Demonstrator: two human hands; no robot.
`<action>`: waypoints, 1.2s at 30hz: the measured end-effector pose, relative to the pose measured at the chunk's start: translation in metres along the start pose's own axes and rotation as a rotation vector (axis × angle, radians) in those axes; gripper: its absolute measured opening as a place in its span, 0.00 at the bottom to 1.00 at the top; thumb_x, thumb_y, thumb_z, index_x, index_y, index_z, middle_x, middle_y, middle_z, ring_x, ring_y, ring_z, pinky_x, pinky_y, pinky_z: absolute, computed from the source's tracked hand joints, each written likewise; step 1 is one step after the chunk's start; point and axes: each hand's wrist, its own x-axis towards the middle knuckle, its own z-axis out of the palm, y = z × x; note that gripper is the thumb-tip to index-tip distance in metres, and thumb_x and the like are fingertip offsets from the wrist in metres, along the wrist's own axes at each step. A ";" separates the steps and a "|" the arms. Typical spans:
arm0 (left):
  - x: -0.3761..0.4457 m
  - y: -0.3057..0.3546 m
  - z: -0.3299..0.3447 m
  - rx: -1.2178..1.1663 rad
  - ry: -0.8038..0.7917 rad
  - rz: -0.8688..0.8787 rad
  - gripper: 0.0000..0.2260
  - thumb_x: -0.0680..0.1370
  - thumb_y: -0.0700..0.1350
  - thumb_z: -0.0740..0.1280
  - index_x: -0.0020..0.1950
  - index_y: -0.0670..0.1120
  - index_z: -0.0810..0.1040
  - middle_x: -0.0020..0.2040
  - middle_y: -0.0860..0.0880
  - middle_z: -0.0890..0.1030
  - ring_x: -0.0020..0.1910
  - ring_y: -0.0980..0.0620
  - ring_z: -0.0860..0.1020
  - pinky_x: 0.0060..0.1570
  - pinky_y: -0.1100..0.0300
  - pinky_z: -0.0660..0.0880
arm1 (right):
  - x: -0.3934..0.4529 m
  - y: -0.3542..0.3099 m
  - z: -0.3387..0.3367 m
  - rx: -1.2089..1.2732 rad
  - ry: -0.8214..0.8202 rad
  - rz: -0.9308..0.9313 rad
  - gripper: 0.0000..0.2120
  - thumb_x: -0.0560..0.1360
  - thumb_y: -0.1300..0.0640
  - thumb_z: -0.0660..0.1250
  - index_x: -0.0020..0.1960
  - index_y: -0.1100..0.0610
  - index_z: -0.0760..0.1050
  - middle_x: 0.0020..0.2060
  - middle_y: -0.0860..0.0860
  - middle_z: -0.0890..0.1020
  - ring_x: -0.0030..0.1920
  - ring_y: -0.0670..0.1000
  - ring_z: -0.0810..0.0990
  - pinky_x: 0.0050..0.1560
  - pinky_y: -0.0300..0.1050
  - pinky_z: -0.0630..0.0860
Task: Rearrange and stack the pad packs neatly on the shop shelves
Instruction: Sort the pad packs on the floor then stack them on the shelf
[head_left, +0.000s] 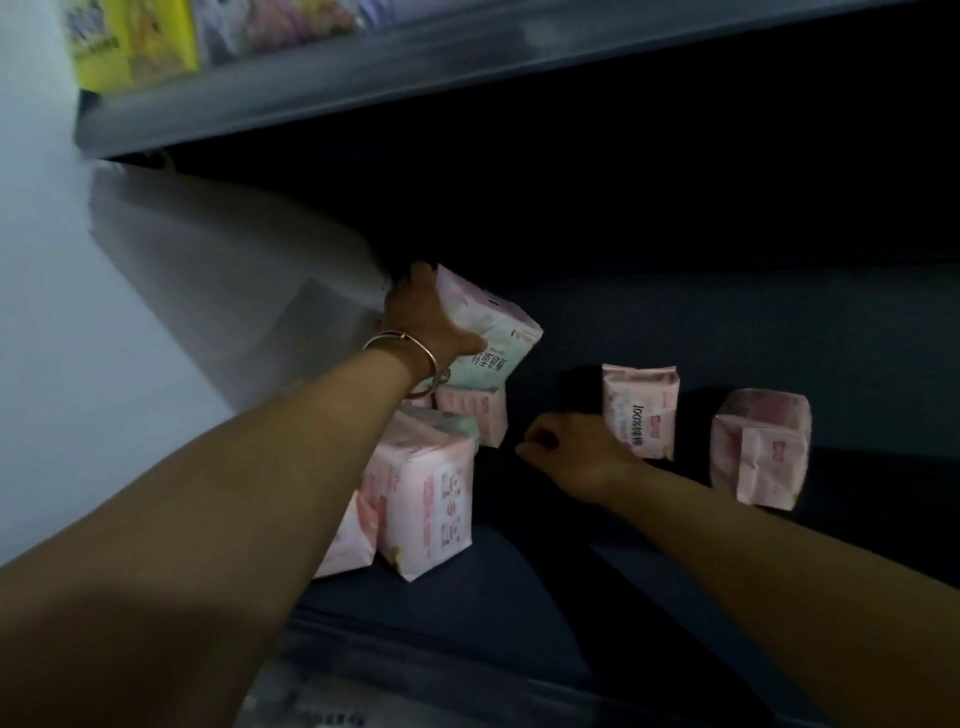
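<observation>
Figure. Near left, two pink packs (423, 499) stand side by side against the shelf's left wall, apparently the start of a row. The right hand (576, 457) rests on the dark shelf (545, 613) beside an upright pack (641, 410); its fingers curl under, holding nothing visible. A further pack (761, 447) stands well right. Farther in, the left hand (423, 317) grips a mint-and-pink pack (491, 338), tilted atop another pack (475, 415), probably for stacking. The fingertips are hidden behind the pack. The far shelf is lost in darkness; the upper shelf's goods (140, 41) are blurred.
</observation>
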 end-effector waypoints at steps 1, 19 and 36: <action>0.001 -0.007 -0.003 -0.014 0.030 -0.030 0.40 0.62 0.48 0.80 0.67 0.39 0.63 0.64 0.41 0.71 0.64 0.42 0.70 0.61 0.54 0.69 | 0.007 -0.005 0.008 0.110 -0.028 0.057 0.16 0.78 0.51 0.62 0.60 0.60 0.76 0.57 0.55 0.79 0.57 0.54 0.77 0.58 0.44 0.73; 0.009 -0.070 0.000 -0.153 0.166 -0.165 0.34 0.63 0.50 0.79 0.60 0.39 0.65 0.60 0.43 0.74 0.60 0.45 0.73 0.55 0.59 0.69 | 0.083 -0.036 0.066 1.269 -0.126 0.438 0.16 0.73 0.61 0.70 0.58 0.64 0.75 0.51 0.60 0.80 0.45 0.56 0.80 0.33 0.44 0.79; -0.012 -0.034 -0.004 -0.326 0.112 -0.182 0.35 0.65 0.48 0.78 0.63 0.39 0.63 0.61 0.43 0.73 0.59 0.45 0.74 0.58 0.55 0.72 | 0.051 0.008 0.009 1.139 0.093 0.500 0.12 0.71 0.71 0.66 0.54 0.67 0.75 0.47 0.63 0.81 0.41 0.58 0.81 0.41 0.54 0.80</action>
